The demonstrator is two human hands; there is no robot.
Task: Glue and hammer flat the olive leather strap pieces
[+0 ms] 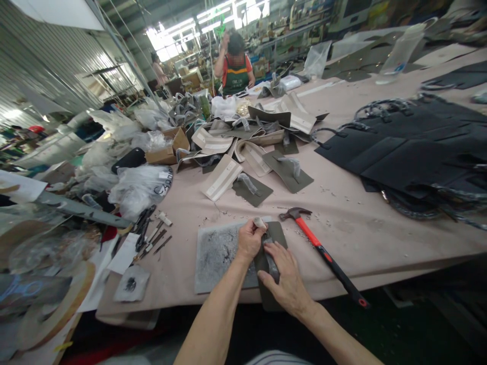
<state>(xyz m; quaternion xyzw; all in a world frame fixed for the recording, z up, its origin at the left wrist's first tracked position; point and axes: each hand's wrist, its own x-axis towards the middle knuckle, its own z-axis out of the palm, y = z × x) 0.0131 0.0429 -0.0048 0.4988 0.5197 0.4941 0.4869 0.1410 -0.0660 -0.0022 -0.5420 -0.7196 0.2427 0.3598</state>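
1. Head view, the step: from my end I'm watching the grey slab (215, 258) as my landmark. The dark panel (277, 233) is lying over the slab's right side and sticking out past its near edge. I'd say the step in hand is steadying the panel while placing something at its far end.
2. Head view, hands: the left hand (249, 241) is pinching a small pale cylinder (259, 223) above the slab's far right part. The right hand (283, 271) is spreading its fingers over the panel's plastic-wrapped handle (272, 266); can't tell if it's squeezing.
3. Head view, next move: I'm guessing it's calling for a firm right hand and an upright cylinder. The hammer (319, 248) is lying just right of the slab, touched by neither hand.
4. Head view, containers: a cardboard box (165, 147) is sitting beyond the slab to its left, with clear plastic bulging at its top. Nearer the slab, a clear plastic bag (131, 192) is lying crumpled, contents unclear. Way beyond the slab to its right, a translucent bottle (399, 56) is standing, showing something blue low down, maybe print.
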